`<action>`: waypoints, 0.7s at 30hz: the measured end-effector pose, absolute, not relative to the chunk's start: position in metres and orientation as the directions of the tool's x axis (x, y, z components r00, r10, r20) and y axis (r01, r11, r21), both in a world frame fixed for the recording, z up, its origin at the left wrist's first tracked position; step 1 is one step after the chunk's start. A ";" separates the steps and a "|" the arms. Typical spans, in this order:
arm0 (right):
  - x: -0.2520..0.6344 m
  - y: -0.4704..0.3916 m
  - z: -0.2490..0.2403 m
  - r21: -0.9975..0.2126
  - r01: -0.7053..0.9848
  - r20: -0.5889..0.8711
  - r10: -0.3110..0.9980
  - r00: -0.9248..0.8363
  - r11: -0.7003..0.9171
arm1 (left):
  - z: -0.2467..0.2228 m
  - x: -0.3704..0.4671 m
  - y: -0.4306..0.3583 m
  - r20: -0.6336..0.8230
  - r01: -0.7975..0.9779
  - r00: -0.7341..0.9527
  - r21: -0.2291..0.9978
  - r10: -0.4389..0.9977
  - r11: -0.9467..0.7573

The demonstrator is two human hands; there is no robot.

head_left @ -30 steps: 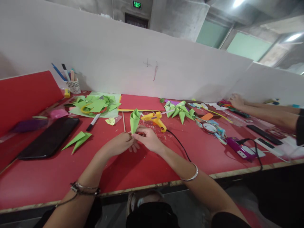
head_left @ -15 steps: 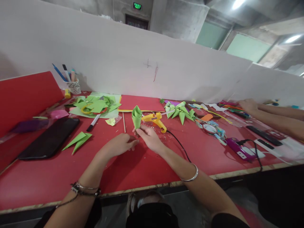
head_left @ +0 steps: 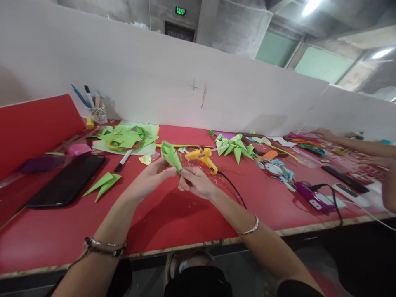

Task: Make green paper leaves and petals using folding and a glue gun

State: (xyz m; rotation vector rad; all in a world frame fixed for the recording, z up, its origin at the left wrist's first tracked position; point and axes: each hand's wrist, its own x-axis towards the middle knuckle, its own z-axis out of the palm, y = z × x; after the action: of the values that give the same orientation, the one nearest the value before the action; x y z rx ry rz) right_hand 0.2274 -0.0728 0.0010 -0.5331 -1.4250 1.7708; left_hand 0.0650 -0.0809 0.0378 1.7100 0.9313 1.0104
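Note:
A rolled green paper cone with layered folds at its wide top is held up over the red table, tilted to the left. My right hand pinches its narrow lower end. Around its left side my left hand closes, thumb toward me; its fingertips are partly hidden behind the paper. Just behind my right hand lies a yellow glue gun with a black cord. Two green paper pieces, joined in a V, rest on the table to the left.
A black phone, a marker and a pile of green paper lie left. Green paper cones cluster behind the glue gun. A purple power strip sits right, near another person's arms. A pen cup stands back left.
My left hand has come up to the paper cone and taken hold of it. The cone has tipped from upright to the left. The other person's arms have shifted.

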 end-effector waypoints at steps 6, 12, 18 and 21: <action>0.229 -0.075 0.001 -0.979 -0.195 0.098 0.707 -0.701 -0.057 | 0.038 0.066 -0.080 0.213 0.121 0.196 0.964 0.957 -0.239; 0.227 -0.076 0.001 -0.991 -0.130 0.105 0.701 -0.706 0.019 | 0.038 0.066 -0.080 0.183 0.088 0.176 0.976 0.967 -0.201; 0.223 -0.080 0.003 -0.986 -0.059 0.156 0.746 -0.647 0.155 | 0.037 0.067 -0.078 0.205 0.139 0.117 0.965 0.972 -0.220; 0.222 -0.082 0.004 -0.976 -0.004 0.175 0.771 -0.612 0.218 | 0.039 0.069 -0.079 0.213 0.134 0.167 0.962 0.963 -0.236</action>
State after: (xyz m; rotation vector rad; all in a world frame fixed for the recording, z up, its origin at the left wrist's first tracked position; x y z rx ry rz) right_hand 0.2225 -0.0822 0.0044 -0.7111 -1.8177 1.4590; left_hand 0.0689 -0.0791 0.0394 1.5593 1.0883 1.1799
